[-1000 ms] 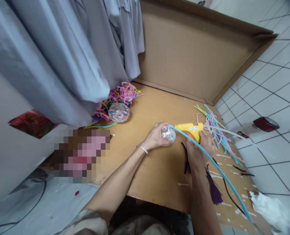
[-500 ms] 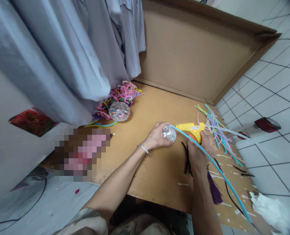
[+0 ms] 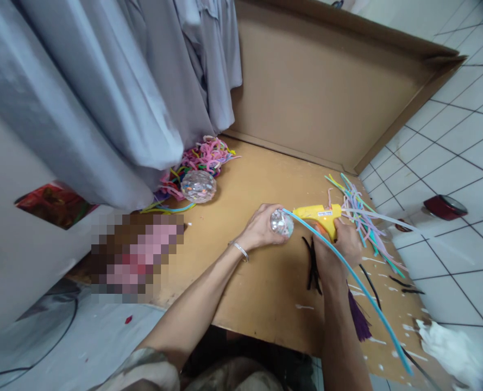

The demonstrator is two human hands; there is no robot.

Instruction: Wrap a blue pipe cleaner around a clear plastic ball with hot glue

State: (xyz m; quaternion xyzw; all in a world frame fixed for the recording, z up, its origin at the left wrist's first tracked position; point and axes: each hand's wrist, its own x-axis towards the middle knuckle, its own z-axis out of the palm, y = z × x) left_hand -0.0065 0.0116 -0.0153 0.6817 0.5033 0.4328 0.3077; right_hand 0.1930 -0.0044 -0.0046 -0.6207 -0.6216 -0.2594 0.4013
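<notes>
My left hand (image 3: 263,224) is closed round a small clear faceted ball (image 3: 282,224) with colourful bits showing inside. A long light-blue pipe cleaner (image 3: 349,260) runs from the top of the ball down to the lower right, passing in front of my right wrist. My right hand (image 3: 341,244) grips a yellow hot glue gun (image 3: 317,213) by its handle. The gun's nozzle points left, close beside the ball; whether it touches cannot be told. A translucent glue stick (image 3: 374,214) sticks out of the gun's back.
A second clear ball (image 3: 199,187) sits by a tangled heap of pipe cleaners (image 3: 208,155). More pipe cleaners (image 3: 365,217) lie right, with black pieces (image 3: 312,266), a purple tassel (image 3: 359,317) and white tissue (image 3: 449,347). A cardboard wall (image 3: 306,81) stands behind; grey cloth (image 3: 143,81) hangs left.
The glue gun's nozzle and my right hand have shifted very slightly right. The loose lower end of the blue pipe cleaner has swung a little left. My left hand keeps its hold on the ball.
</notes>
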